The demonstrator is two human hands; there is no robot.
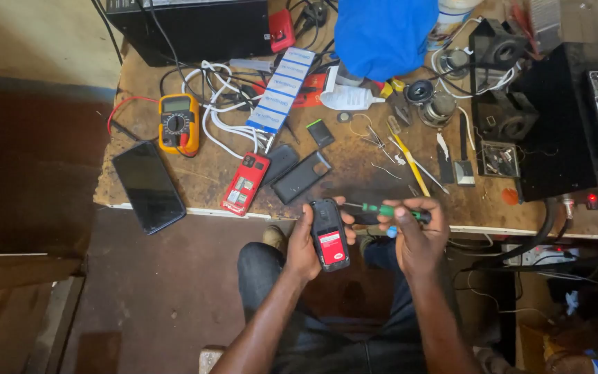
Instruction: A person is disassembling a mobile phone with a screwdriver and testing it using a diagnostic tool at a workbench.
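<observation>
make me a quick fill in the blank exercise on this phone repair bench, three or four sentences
1. The left hand holds a small black ____ with its back open.
2. The right hand holds a green-handled ____ pointed at that device.
3. The yellow multimeter lies to the ____ of the red phone in the picture.
4. A large dark smartphone lies at the bench's ____ edge.

Missing words: phone; screwdriver; left; left

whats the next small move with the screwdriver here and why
Probably bring the screwdriver tip onto a screw at the top of the open phone. The right hand holds it level, tip just beside the phone's upper edge, while the left hand grips the phone with its back cover off.
</observation>
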